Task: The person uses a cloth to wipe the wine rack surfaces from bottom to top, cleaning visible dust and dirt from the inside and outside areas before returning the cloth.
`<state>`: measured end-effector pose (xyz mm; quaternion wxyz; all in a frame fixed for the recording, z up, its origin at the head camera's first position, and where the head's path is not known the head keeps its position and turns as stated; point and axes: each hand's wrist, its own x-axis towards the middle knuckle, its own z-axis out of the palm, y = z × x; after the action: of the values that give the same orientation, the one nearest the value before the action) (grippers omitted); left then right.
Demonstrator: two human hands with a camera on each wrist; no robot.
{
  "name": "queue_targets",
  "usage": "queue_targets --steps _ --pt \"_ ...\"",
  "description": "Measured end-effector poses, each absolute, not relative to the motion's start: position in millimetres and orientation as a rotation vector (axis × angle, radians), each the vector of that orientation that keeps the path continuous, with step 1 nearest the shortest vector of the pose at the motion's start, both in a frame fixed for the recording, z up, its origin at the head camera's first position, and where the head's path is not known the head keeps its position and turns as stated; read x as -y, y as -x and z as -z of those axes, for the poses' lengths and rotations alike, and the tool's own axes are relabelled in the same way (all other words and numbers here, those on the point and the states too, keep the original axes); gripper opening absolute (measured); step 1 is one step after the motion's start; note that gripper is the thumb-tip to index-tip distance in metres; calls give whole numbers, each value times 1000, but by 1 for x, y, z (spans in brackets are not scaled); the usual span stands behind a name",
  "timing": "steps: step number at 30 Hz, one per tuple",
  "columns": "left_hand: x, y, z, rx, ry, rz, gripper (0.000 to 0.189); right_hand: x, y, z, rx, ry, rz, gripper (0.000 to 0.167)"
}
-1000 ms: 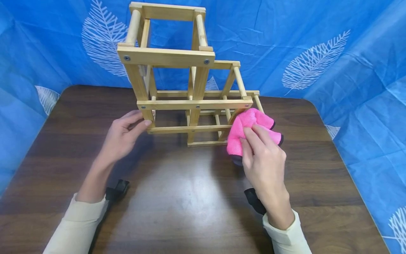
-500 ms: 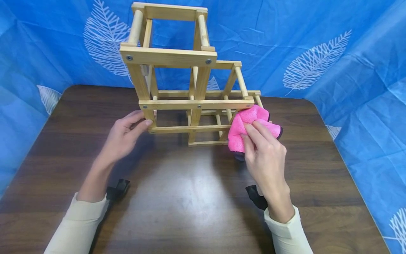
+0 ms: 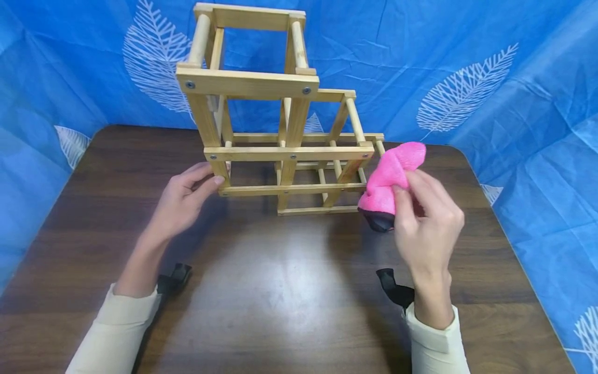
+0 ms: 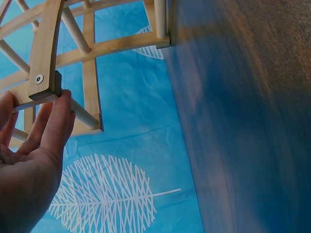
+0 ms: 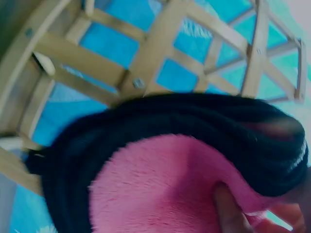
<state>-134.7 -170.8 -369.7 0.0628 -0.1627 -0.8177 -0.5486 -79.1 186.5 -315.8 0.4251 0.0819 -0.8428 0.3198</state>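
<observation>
A stepped wooden rack [image 3: 252, 84], built of slats and round dowels with screw heads, stands toward the back. My left hand [image 3: 182, 200] holds its lower left corner. In the left wrist view, thumb and fingers close around the slat end [image 4: 44, 73] beside a screw. My right hand [image 3: 430, 223] pinches a pink fleecy cloth [image 3: 385, 179] with black edging, just right of the rack's lower tiers. The cloth hangs bunched, a black-edged corner pointing down. The right wrist view shows its black border [image 5: 160, 114] across the rack behind, with a thumb pressed on the pink pile.
The rack rests on a dark wood-grain table [image 3: 280, 311]. Behind and at both sides hangs a blue curtain [image 3: 364, 47] with white leaf prints. Black straps [image 3: 394, 291] show by the wrists.
The right hand has drawn the cloth away from the rack's right end, rightward, and the cloth has folded narrower. The left hand has kept its hold on the rack.
</observation>
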Motion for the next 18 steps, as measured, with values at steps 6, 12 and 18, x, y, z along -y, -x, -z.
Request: queue_targets --steps 6,12,18 --pt "172 135 368 2482 490 1637 31 -181 89 298 2035 -161 -831 21" --pt "170 136 370 2504 482 1635 32 -168 98 297 2180 -248 -719 25" --pt "172 134 370 2520 453 1608 32 -160 95 292 2225 -288 -614 25"
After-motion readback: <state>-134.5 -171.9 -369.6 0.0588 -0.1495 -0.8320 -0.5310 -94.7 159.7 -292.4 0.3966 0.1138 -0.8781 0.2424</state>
